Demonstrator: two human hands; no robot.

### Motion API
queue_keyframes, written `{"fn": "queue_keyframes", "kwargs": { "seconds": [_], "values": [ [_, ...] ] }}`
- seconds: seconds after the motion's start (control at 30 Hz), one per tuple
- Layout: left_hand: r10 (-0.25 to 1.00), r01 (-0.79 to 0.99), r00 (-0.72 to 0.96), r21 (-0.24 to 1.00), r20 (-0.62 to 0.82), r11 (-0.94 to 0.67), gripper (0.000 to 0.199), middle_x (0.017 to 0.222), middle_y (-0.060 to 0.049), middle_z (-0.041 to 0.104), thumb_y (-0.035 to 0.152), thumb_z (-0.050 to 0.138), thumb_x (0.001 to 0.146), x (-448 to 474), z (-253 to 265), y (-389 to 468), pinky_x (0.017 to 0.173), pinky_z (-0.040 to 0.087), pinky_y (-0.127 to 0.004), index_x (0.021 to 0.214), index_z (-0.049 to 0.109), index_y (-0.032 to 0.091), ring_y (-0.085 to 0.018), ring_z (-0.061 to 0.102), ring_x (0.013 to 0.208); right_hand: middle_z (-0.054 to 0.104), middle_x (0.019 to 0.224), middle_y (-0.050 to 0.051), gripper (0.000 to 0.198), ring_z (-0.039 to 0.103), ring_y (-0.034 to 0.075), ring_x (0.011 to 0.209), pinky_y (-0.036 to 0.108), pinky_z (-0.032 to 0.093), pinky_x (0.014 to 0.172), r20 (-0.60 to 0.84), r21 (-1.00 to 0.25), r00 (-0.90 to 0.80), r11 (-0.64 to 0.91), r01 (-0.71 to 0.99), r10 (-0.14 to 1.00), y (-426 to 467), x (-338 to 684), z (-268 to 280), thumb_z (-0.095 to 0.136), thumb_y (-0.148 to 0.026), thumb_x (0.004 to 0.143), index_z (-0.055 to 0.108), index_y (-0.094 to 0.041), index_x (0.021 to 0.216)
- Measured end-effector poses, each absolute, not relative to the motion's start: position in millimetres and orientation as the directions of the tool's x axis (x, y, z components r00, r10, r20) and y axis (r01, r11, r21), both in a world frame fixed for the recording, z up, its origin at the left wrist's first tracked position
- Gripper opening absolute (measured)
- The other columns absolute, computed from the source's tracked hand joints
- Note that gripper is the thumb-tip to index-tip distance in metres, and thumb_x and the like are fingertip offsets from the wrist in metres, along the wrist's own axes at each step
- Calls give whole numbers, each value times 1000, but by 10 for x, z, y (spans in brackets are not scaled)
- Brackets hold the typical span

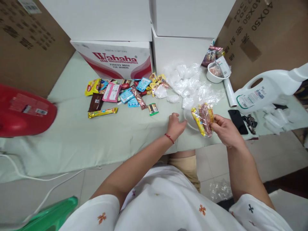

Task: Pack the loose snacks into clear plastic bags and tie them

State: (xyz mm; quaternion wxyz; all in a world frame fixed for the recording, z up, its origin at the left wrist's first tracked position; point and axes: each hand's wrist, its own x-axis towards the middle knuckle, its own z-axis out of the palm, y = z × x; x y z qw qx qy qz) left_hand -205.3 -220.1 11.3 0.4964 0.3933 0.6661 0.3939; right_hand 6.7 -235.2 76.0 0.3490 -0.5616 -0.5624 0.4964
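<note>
My right hand (227, 131) pinches a few wrapped snacks (205, 120), yellow packets with a brownish-red one among them, over a clear round plastic container (189, 121). The snacks hide part of that container. Just left of its rim is my left hand (176, 125), wearing a red string bracelet, its fingers loosely bent and thumb apart, with nothing visible in it. A small green-edged packet (153, 109) lies on the cloth to its left. Farther left spreads a pile of wrapped snacks (127, 94), including pink, blue, brown and yellow packets.
Crumpled clear plastic bags (187, 81) lie behind the container. On the right are a white tub (215, 76), a white jug (262, 89) and a black phone (238, 122). White cartons (115, 61) line the back; a red object (26, 112) is at the left.
</note>
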Motion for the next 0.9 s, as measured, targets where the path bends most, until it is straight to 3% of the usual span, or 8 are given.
{"fn": "queue_keyframes", "kwargs": {
  "seconds": [0.07, 0.13, 0.2, 0.27, 0.37, 0.5, 0.7, 0.9],
  "values": [
    [935, 148, -311, 964, -168, 222, 29, 103, -6, 64, 22, 71, 83, -2163, 246, -2327, 83, 53, -31, 106, 54, 20, -16, 65, 85, 74, 97, 2, 32, 64, 18, 87, 27, 47, 79, -120, -909, -109, -65, 411, 987, -2469, 23, 800, 63, -26, 80, 73, -19, 109],
    [956, 80, -289, 993, -57, 83, 31, 111, -8, 65, 32, 65, 91, -2242, 418, -2469, 85, 53, -31, 117, 54, 20, -18, 65, 95, 73, 95, 3, 32, 63, 19, 86, 28, 46, 77, -93, -829, -84, -30, 558, 992, -2573, -95, 834, 60, -27, 83, 73, -19, 111],
    [976, 39, -220, 999, -2, 10, 46, 116, -9, 66, 39, 74, 86, -2285, 585, -2573, 84, 52, -30, 123, 55, 21, -20, 65, 102, 72, 89, 4, 31, 63, 20, 81, 29, 45, 72, -65, -733, -90, 14, 681, 994, -2659, -284, 859, 58, -28, 85, 73, -19, 111],
    [984, 25, -179, 1000, 2, 3, 45, 105, -5, 69, 40, 82, 78, -2327, 692, -2604, 80, 51, -27, 113, 62, 20, -19, 65, 96, 71, 89, 6, 29, 63, 22, 81, 30, 45, 72, -25, -660, -157, 101, 744, 987, -2730, -508, 858, 56, -27, 87, 72, -18, 110],
    [966, -184, -222, 979, -133, 92, 30, 76, 1, 64, 45, 77, 81, -2466, 678, -2545, 69, 46, -24, 83, 62, 19, -14, 59, 73, 71, 94, 9, 30, 64, 25, 89, 34, 48, 79, 18, -643, -278, 224, 732, 960, -2810, -813, 753, 51, -25, 89, 70, -17, 111],
    [875, -535, -290, 824, -386, 186, 31, 68, 4, 61, 40, 79, 73, -2757, 469, -2487, 60, 43, -23, 78, 58, 18, -11, 54, 62, 71, 108, 13, 38, 64, 28, 100, 40, 51, 89, 35, -722, -370, 279, 633, 928, -2893, -1100, 396, 47, -23, 93, 64, -16, 126],
    [781, -628, -391, 761, -487, 161, 38, 58, 10, 51, 35, 85, 65, -2992, 307, -2573, 55, 40, -22, 74, 51, 21, -8, 49, 52, 61, 134, 19, 63, 59, 31, 121, 46, 49, 103, 46, -853, -415, 252, 456, 909, -3011, -1478, -46, 65, -34, 90, 48, -16, 148],
    [795, -553, -221, 744, -565, 375, 33, 57, 7, 50, 29, 81, 55, -3298, 212, -2580, 52, 38, -24, 66, 51, 20, -10, 47, 52, 70, 108, 6, 46, 64, 22, 95, 34, 51, 88, -56, -906, -464, 150, 395, 884, -2972, -1530, 31, 59, -19, 84, 63, -20, 129]
  ]
}}
